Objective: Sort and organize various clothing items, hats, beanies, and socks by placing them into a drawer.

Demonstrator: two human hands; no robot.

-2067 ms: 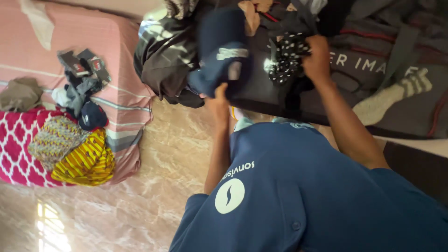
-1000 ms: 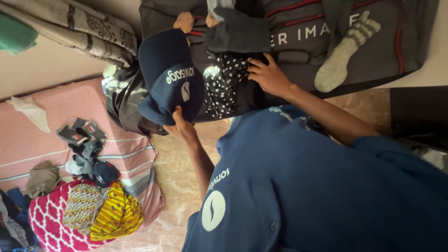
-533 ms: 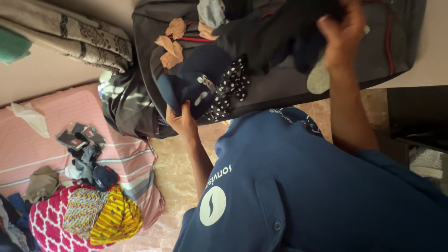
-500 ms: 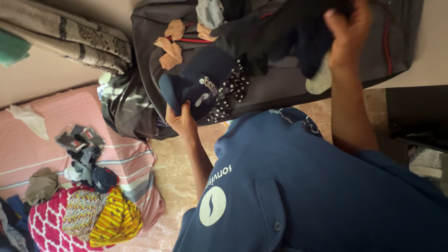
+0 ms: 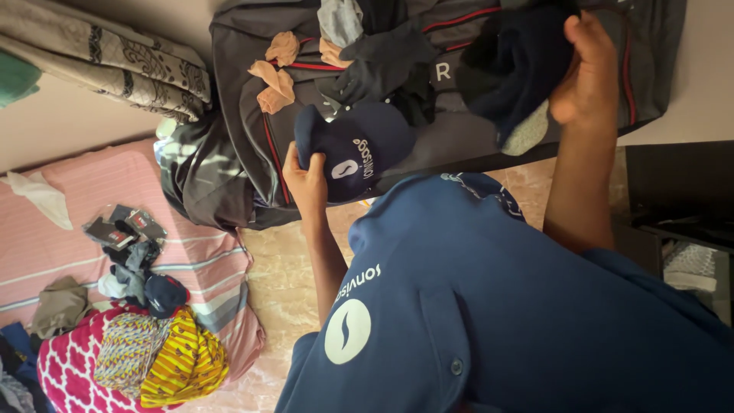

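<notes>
I hold a navy baseball cap (image 5: 353,151) in my left hand (image 5: 306,180), fingers closed on its soft crown near the brim, so the white emblem on the front faces up toward me; the cap hangs just over the near edge of the large dark grey duffel bag (image 5: 252,115), touching it or nearly so. My right hand (image 5: 587,76) is raised over the bag's far side and closed around a bundle of dark navy cloth (image 5: 514,61), thick and soft-looking, which droops from the grip; a pale grey sock (image 5: 527,131) peeks out just below the bundle, and I cannot tell whether the hand has hold of it too. The bag lies open and slack, its woven fabric trimmed with red piping, and crumpled tan cloth pieces (image 5: 274,73) and a grey garment (image 5: 340,19) spill from its mouth. Beside it a glossy dark garment (image 5: 191,168) slumps onto the pink striped mattress (image 5: 61,229), where small packets, socks and a yellow patterned wrap (image 5: 180,367) lie in a loose heap. Below me the floor (image 5: 283,275) is polished marble-like tile, and my own blue shirt (image 5: 497,306) fills the foreground.
</notes>
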